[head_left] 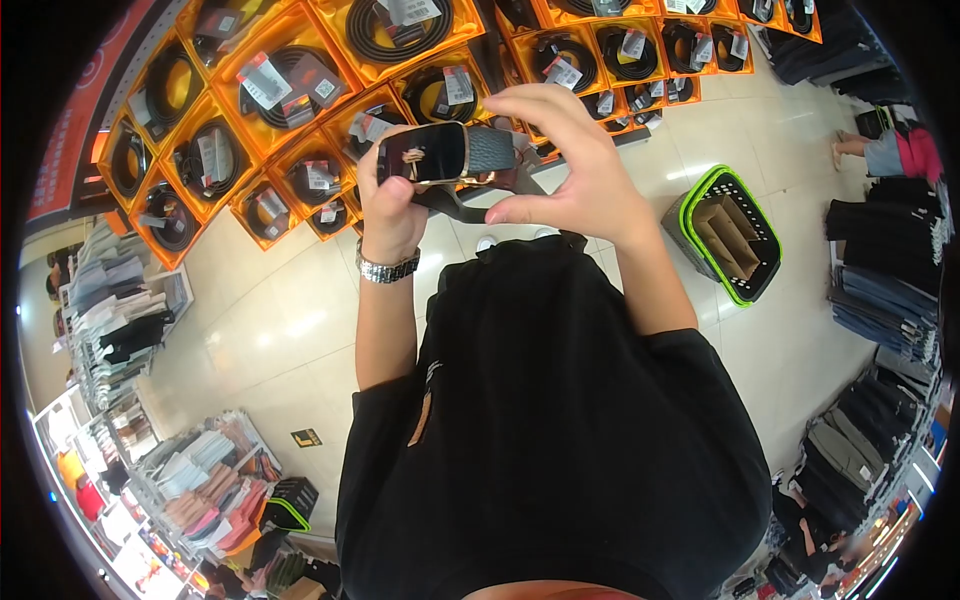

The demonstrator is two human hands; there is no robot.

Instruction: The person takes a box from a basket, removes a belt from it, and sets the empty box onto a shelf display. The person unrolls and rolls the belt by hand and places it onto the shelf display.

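Note:
A dark belt [488, 152] with a shiny, gold-edged buckle [424, 153] is held up in front of the display of coiled belts. My left hand [393, 208] grips the buckle end, its thumb on the lower edge of the buckle. To the right of the belt, my right hand [580, 165] has its thumb and fingers spread wide apart in a C shape. A loose part of the strap hangs below the buckle between the hands. A metal watch [388, 268] is on my left wrist.
Orange boxes [265, 85] with coiled, tagged belts fill the top. A green-rimmed basket [735, 235] with cardboard inside stands on the floor at the right. Clothes racks line both sides. A person [900, 150] is at the far right, another [815, 540] at the lower right.

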